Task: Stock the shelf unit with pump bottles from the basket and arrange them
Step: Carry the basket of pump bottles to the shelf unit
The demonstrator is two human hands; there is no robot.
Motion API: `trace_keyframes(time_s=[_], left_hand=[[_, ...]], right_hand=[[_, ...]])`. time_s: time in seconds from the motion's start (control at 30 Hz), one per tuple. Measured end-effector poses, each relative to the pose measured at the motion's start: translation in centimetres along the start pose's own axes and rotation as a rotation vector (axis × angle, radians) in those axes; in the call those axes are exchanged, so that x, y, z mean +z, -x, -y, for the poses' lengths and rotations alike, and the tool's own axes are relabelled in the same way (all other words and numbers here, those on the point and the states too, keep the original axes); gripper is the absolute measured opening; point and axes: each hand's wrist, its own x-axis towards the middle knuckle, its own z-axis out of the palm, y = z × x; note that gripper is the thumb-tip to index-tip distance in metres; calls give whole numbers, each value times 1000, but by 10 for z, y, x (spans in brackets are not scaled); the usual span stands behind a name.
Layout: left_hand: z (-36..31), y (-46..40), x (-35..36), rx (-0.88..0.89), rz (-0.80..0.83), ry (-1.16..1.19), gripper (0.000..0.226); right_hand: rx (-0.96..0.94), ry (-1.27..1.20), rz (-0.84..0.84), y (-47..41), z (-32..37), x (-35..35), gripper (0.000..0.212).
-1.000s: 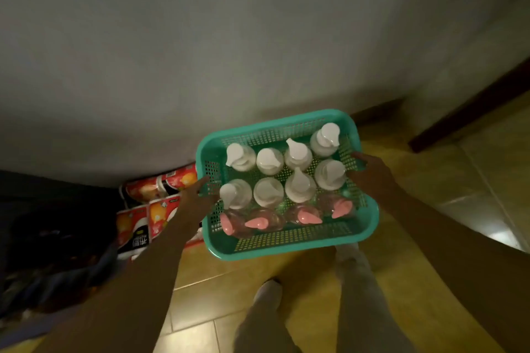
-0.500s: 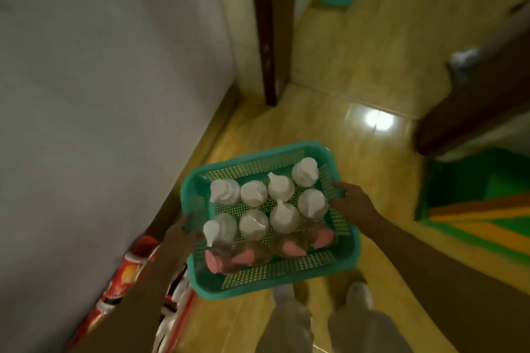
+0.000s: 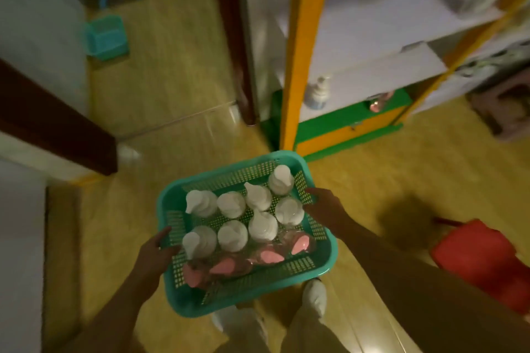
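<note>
You carry the teal basket [image 3: 312, 269] at waist height above your feet, and it holds all the pump bottles: eight white-capped bottles [image 3: 232, 235] standing in two rows toward its far side, and four pink-capped bottles [image 3: 271, 256] lying in a row along its near wall. Your left hand [image 3: 153, 255] is wrapped over the basket's left rim, thumb on top and fingers hidden beneath. Your right hand [image 3: 322, 206] is closed on the right rim, with its fingertips lost behind the mesh.

Judge the load as moderately heavy, if the bottles are full. The perforated plastic walls will likely flex, so keep both grips on the thick rim and not on the mesh. The bottles look smooth and probably slippery; take each by the neck under the pump (a pump head can twist or depress). The pink-capped ones look clear-bodied and may roll once the row loosens.

Beyond the basket stands the shelf unit [image 3: 304, 37], its orange post rising just past the far rim. One pump bottle [image 3: 318, 93] already stands on a low shelf there, and a pink-topped object [image 3: 378, 102] to its right is too blurred to name. The upper shelves run out of frame. Motion blur smears the floor and the second teal basket [image 3: 106, 37], far off to the left.
</note>
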Motion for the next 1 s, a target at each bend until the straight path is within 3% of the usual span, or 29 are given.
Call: trace_keyframes(time_s=[0.2,0.43,0.77,1.0], left_hand=[[-85,17,141,125,125,-51,56],[-147,1,258,127,304,-54,57],[-221,-23,377,39,324,-16,61],[-254,-18,420,34,265,91,55]], right_hand=[[107,-111,-147,-9,-92,-120,55],[181,-214,-274,-39,-152,-225,53],[255,-223,-268,-116,-196,-323,51],[200,-72,-211,-153,-206,-382,43]])
